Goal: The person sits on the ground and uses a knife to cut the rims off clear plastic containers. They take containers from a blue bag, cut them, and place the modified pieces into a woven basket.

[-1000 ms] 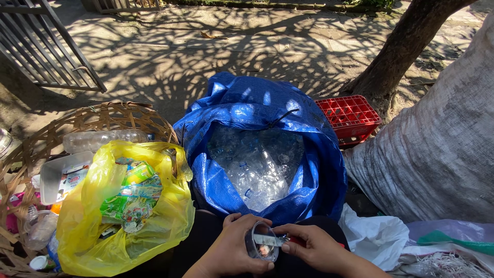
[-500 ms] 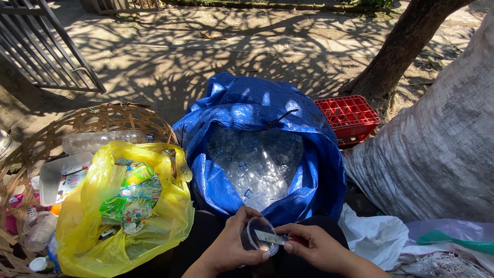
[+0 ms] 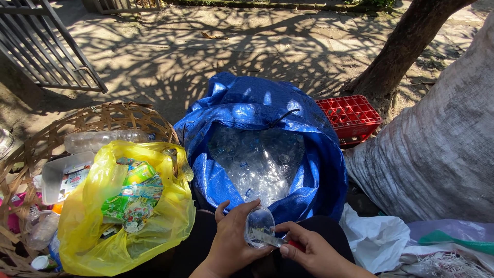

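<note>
Two hands work at 6 o'clock in the head view. Left hand has its fingers wrapped around a clear plastic cup, mouth facing the camera. Right hand pinches a small blade with a red handle against the cup's rim. Blue sack of clear bottles sits at 12 o'clock, yellow bag at 9, red crate at 2.
</note>
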